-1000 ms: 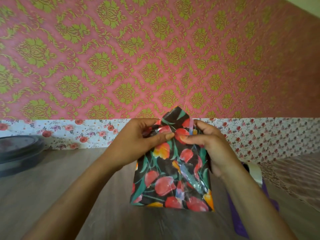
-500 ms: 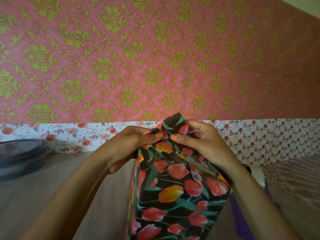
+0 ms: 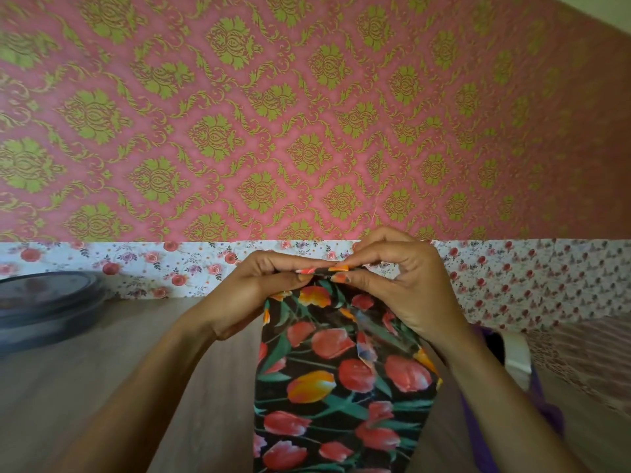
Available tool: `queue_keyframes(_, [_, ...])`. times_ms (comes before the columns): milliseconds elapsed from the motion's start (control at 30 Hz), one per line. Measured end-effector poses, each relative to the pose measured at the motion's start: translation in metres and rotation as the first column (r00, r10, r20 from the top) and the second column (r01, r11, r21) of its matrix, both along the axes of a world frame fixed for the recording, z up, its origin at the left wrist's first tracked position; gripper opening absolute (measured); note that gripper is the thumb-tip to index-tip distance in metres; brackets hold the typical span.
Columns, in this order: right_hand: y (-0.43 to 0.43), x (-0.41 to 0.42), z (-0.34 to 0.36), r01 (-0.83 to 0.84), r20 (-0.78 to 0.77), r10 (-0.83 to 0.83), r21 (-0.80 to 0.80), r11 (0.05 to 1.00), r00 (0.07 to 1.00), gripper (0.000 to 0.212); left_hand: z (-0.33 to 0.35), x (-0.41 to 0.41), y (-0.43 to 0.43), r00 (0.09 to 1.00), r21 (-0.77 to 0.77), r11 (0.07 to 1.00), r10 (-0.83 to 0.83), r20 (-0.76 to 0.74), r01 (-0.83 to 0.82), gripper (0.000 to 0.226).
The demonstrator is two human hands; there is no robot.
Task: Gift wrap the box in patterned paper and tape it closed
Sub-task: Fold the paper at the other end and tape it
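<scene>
The box [image 3: 341,380] is wrapped in black paper printed with red and orange tulips and is held up off the wooden table [image 3: 102,387], its long face tilted toward me. My left hand [image 3: 252,295] pinches the paper flap at the box's far top edge from the left. My right hand [image 3: 396,285] pinches the same folded flap from the right, thumb and fingertips pressed together over it. A small corner of paper sticks up loose on the face near the middle. No tape is visible.
A dark round lidded container [image 3: 44,302] sits at the left on the table. A white object [image 3: 517,356] and something purple [image 3: 546,411] lie at the right, partly behind my right arm. A pink and green patterned wall with a floral border stands behind.
The box has tipped up and come closer, so its broad face now shows. The pointed end flap has been folded down flat under both hands' fingertips.
</scene>
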State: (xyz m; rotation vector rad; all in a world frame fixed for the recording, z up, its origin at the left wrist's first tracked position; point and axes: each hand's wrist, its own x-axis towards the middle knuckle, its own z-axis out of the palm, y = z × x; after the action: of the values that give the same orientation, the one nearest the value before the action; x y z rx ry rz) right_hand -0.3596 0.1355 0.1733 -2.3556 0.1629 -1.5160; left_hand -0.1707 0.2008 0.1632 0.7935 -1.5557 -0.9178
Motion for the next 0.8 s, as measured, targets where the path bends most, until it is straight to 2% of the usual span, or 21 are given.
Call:
queue_keyframes(100, [-0.002,-0.007,-0.001,0.049,0.042,-0.046,-0.059,0.997,0.998,0.020,-0.003,0.003,0.000,0.982,0.024,0.983,-0.178,-0.066,0.179,0.029])
queue_keyframes(200, [-0.005,-0.012,-0.003,0.071,0.052,-0.069,-0.039,0.997,0.996,0.023,-0.008,-0.003,-0.004,0.984,-0.033,0.985,-0.172,-0.038,0.171,0.036])
queue_keyframes(300, [0.001,-0.019,0.001,0.115,-0.104,-0.123,-0.080,0.990,0.987,0.019,-0.010,-0.011,-0.007,0.997,-0.077,0.994,-0.081,-0.016,0.079,0.034])
queue_keyframes(367, [0.010,-0.026,0.008,0.182,-0.248,-0.211,-0.134,0.974,0.946,0.024,-0.010,-0.010,-0.009,1.000,-0.080,0.996,-0.024,0.008,0.024,0.042])
queue_keyframes(433, [0.022,-0.035,0.010,0.250,-0.358,-0.311,-0.208,0.946,0.880,0.042,-0.010,-0.009,-0.009,1.000,-0.105,0.994,-0.007,0.030,0.010,0.043])
queue_keyframes(533, [0.047,-0.046,0.012,0.293,-0.551,-0.326,-0.151,0.944,0.768,0.074,-0.009,-0.009,-0.008,0.997,-0.134,0.991,0.019,0.078,-0.008,0.027])
queue_keyframes(600, [0.062,-0.050,0.010,0.337,-0.679,-0.336,-0.138,0.931,0.653,0.095,-0.008,-0.009,-0.007,0.992,-0.148,0.989,0.034,0.122,-0.016,0.022])
queue_keyframes(667, [0.070,-0.052,0.004,0.351,-0.687,-0.407,-0.230,0.908,0.602,0.104,-0.007,-0.007,-0.008,0.983,-0.167,0.986,0.049,0.180,-0.019,0.022])
queue_keyframes(733, [0.071,-0.051,-0.002,0.353,-0.588,-0.525,-0.390,0.851,0.615,0.092,-0.005,-0.002,-0.009,0.956,-0.245,0.967,0.132,0.264,-0.066,0.026])
queue_keyframes(800, [0.067,-0.049,-0.005,0.349,-0.507,-0.578,-0.479,0.805,0.639,0.078,-0.002,0.002,-0.009,0.914,-0.306,0.948,0.200,0.353,-0.089,0.046])
